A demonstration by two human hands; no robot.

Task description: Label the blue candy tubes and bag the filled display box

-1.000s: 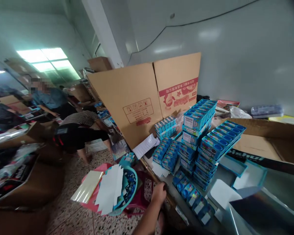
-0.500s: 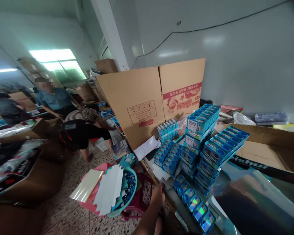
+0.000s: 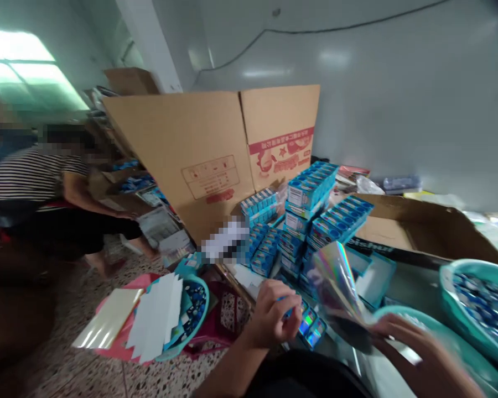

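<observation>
My left hand (image 3: 274, 314) is curled at the table's near edge, its fingers closed round a small blue pack (image 3: 292, 301) from the row lying there. My right hand (image 3: 398, 334) grips the lower end of a shiny holographic sheet (image 3: 336, 282), which stands up in front of the stacked blue trays (image 3: 315, 215). The stack holds several trays of small blue packs, the top ones tilted. More blue packs (image 3: 259, 249) lie in rows on the table beside it.
A large folded cardboard box (image 3: 216, 155) stands behind the stack, an open carton (image 3: 410, 226) to its right. Teal basins (image 3: 477, 298) of small items sit at right. On the floor left, a teal basket with white sheets (image 3: 166, 318). A person in a striped top (image 3: 37, 193) bends nearby.
The view swung right and closer. My left hand rose from the table edge and closed on a blue pack. My right hand came into view, holding the holographic sheet up.
</observation>
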